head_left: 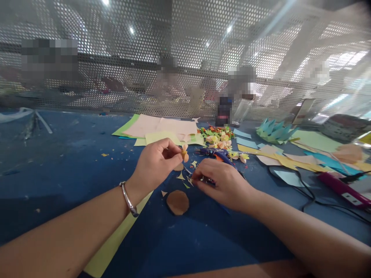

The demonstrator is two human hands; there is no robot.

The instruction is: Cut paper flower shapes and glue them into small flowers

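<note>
1. Two hands over a blue worktop, from where I'm standing. The left hand has a tiny peach paper flower pinched between thumb and fingertips, held up over the middle of the mess. Guessing the light pinch is so the petals don't get squashed.

2. Right hand is curled low with fingertips together, right by some paper scraps. Can't tell if it's actually gripping anything.

3. Brown disc lies flat on the near side of both hands, probably put there to be easy to reach. The blue-and-orange tool, glue gun by the look of it, sits just beyond the right hand, next to the flower pile. Handy spot imo.

4. Edges: a perforated screen stands along the far side, so no reaching past that. Right side's tight, with paper strips, a purple power strip and loose cables. Left looks way roomier, only small bits nearby, though a long pale-green sheet runs under that forearm.
</note>
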